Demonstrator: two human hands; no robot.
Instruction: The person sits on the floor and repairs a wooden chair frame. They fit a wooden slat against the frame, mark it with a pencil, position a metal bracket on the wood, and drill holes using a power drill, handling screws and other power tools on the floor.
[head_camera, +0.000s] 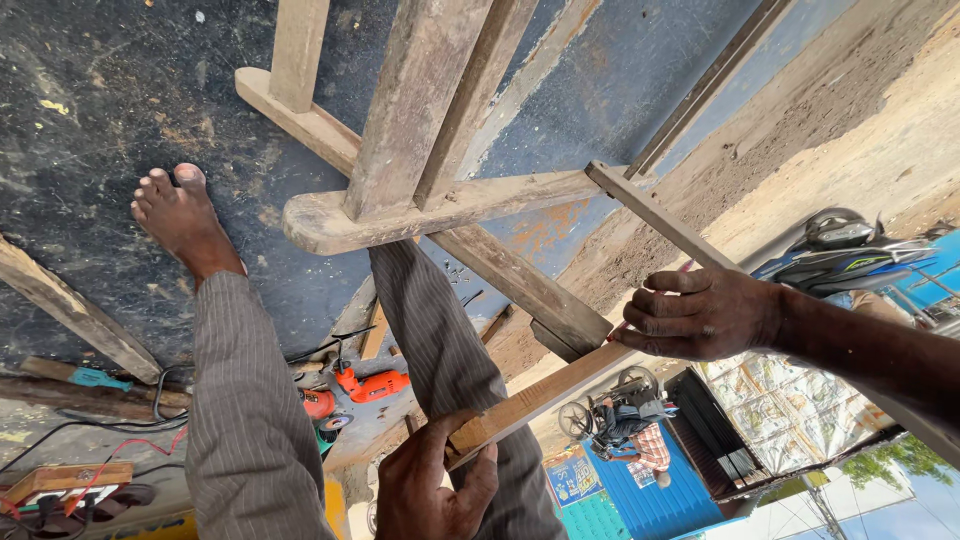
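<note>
Left hand (430, 490) at near centre, grip clenched around the near end of a wooden strip (540, 395). Right hand (700, 315) on the right, fingers curled over the same strip further along, with a red pencil (650, 303) pinched in them. Strip runs diagonally from near centre to the right, against a wooden frame (440, 205). Bare foot (180, 215) on dark floor (90, 110), left. Orange drill (372, 383) lies between the striped trouser legs.

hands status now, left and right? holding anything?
Left hand: closed around the near end of the wooden strip.
Right hand: fingers curled, closed on the same strip farther along, with a thin red pencil-like thing in the grip.
</note>
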